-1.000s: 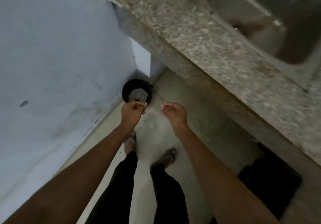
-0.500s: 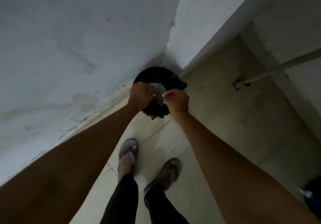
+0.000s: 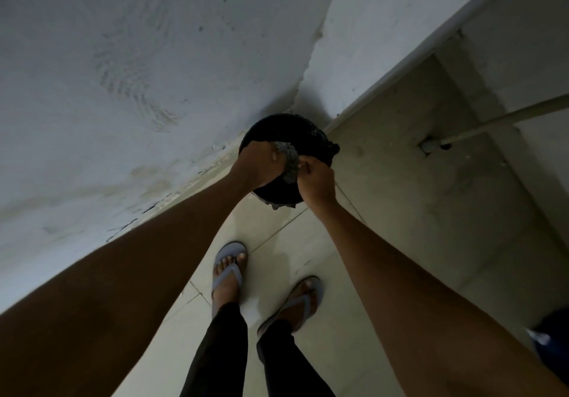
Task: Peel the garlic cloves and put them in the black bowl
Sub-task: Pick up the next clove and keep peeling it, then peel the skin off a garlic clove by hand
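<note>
We see a black bin (image 3: pixel 284 131) with pale grey crumpled stuff (image 3: pixel 289 162) in it, a whitish-blue wall (image 3: pixel 138 73) at the upper left, cream floor tiles (image 3: pixel 415 211), grey-blue sandals (image 3: pixel 229 270) and black trousers (image 3: pixel 221 350)

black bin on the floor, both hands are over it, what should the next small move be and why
Probably part the fingers and let whatever they hold fall. Both the left hand and the right hand sit curled right above the black bin in the corner, with pale scraps inside it. What the fingers hold is too small to tell.
</note>
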